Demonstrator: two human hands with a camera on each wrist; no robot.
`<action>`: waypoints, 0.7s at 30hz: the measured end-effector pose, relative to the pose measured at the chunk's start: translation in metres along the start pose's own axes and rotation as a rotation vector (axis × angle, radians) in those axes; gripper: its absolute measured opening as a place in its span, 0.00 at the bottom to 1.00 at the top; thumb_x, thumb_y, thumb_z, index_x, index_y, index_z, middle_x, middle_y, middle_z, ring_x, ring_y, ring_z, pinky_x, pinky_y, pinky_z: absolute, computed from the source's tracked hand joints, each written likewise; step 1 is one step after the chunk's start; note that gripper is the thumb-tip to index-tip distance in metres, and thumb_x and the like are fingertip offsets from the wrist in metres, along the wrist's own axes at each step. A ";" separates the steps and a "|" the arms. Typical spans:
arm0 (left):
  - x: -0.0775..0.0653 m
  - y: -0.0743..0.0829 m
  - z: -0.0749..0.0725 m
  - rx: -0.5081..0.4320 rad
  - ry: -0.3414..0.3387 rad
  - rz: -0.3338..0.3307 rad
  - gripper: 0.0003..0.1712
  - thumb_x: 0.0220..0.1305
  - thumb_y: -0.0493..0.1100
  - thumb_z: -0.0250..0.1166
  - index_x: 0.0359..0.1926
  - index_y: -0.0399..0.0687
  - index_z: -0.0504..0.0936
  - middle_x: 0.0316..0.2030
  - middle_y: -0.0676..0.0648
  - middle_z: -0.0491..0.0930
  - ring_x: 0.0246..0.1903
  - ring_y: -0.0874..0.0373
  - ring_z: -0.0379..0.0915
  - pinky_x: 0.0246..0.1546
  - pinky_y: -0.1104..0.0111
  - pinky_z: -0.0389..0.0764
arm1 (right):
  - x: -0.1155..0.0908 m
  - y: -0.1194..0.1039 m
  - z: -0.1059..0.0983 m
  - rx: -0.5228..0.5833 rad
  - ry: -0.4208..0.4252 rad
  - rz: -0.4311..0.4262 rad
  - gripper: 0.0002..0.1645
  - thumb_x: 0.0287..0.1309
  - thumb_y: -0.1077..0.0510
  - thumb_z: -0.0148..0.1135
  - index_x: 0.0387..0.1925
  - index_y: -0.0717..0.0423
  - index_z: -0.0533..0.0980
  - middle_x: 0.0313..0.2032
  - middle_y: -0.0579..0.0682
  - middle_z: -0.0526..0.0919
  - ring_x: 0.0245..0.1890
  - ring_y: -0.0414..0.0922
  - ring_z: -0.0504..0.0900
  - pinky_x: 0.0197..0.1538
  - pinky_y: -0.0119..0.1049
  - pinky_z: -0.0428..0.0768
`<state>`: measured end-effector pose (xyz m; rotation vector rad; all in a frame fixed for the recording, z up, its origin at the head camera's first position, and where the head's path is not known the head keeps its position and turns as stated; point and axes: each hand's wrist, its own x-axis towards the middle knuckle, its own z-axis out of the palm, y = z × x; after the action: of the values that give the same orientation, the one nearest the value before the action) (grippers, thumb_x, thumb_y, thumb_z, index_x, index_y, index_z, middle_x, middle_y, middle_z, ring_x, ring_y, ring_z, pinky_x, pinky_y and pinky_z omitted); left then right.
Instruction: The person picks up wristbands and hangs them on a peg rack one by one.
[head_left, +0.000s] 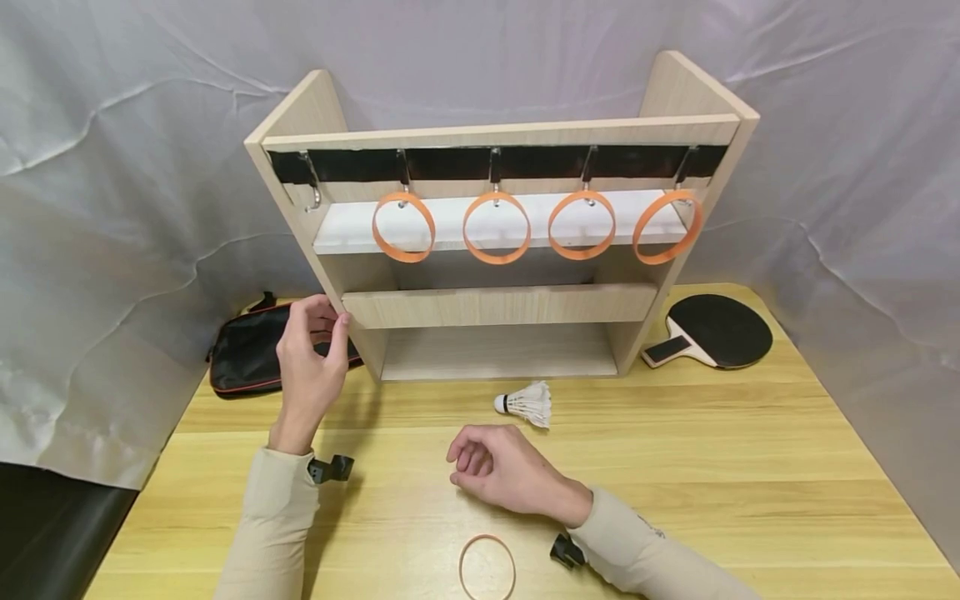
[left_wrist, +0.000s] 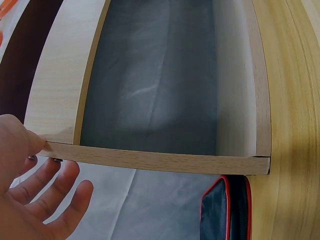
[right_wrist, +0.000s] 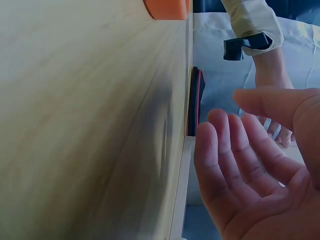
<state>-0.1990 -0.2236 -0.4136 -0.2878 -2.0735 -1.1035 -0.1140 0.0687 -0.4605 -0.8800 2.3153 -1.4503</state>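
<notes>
A pale wooden shelf [head_left: 498,307] stands on the table, with a black strip of metal hooks along its top. Orange rings [head_left: 497,262] hang from several of these hooks; the leftmost hook [head_left: 313,196] carries no ring. My left hand [head_left: 311,367] holds the front edge of the shelf's left side panel [left_wrist: 165,161], thumb on the edge and fingers beyond it. Over the table in front of the shelf, my right hand [head_left: 513,471] is loosely curled and holds nothing. Another orange ring [head_left: 462,571] lies on the table nearer to me, below the right hand.
A white shuttlecock [head_left: 528,404] lies just before the shelf, beyond the right hand. To the right rests a black table tennis bat [head_left: 720,331]. On the left, a black case with red piping [head_left: 247,354] lies partly behind the left hand. Grey cloth [head_left: 150,167] hangs around the table.
</notes>
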 end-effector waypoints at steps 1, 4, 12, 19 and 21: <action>0.000 0.000 0.000 -0.001 0.000 0.000 0.16 0.78 0.36 0.67 0.59 0.29 0.78 0.45 0.34 0.83 0.42 0.71 0.76 0.45 0.82 0.78 | 0.000 0.000 0.000 -0.003 -0.008 -0.002 0.11 0.61 0.68 0.77 0.44 0.61 0.84 0.33 0.48 0.89 0.32 0.30 0.83 0.39 0.28 0.88; 0.000 0.000 0.000 -0.002 0.001 0.002 0.16 0.77 0.36 0.67 0.59 0.29 0.79 0.44 0.34 0.84 0.42 0.71 0.76 0.45 0.84 0.77 | -0.001 0.000 0.000 -0.004 -0.028 -0.005 0.10 0.62 0.69 0.76 0.44 0.61 0.84 0.33 0.48 0.89 0.32 0.29 0.82 0.39 0.28 0.88; 0.001 0.000 0.000 -0.001 -0.003 0.001 0.16 0.77 0.36 0.67 0.59 0.30 0.79 0.44 0.35 0.83 0.42 0.71 0.76 0.45 0.80 0.80 | -0.003 0.000 0.000 0.001 -0.091 0.004 0.09 0.63 0.69 0.75 0.44 0.59 0.85 0.34 0.48 0.90 0.33 0.28 0.84 0.41 0.28 0.89; 0.001 0.000 0.000 -0.007 0.000 -0.003 0.16 0.77 0.36 0.68 0.59 0.31 0.79 0.44 0.35 0.84 0.42 0.70 0.76 0.45 0.84 0.77 | -0.005 -0.002 0.000 -0.030 -0.203 0.028 0.09 0.66 0.67 0.75 0.46 0.57 0.85 0.34 0.43 0.89 0.33 0.27 0.83 0.42 0.25 0.87; 0.001 0.000 -0.001 -0.005 0.000 -0.003 0.16 0.77 0.36 0.68 0.59 0.30 0.79 0.44 0.35 0.83 0.42 0.70 0.76 0.46 0.84 0.77 | -0.006 -0.001 0.000 -0.032 -0.231 0.024 0.09 0.66 0.66 0.75 0.46 0.57 0.85 0.34 0.42 0.89 0.33 0.26 0.83 0.42 0.25 0.87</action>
<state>-0.1990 -0.2240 -0.4127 -0.2870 -2.0723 -1.1104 -0.1089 0.0718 -0.4598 -0.9694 2.1762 -1.2331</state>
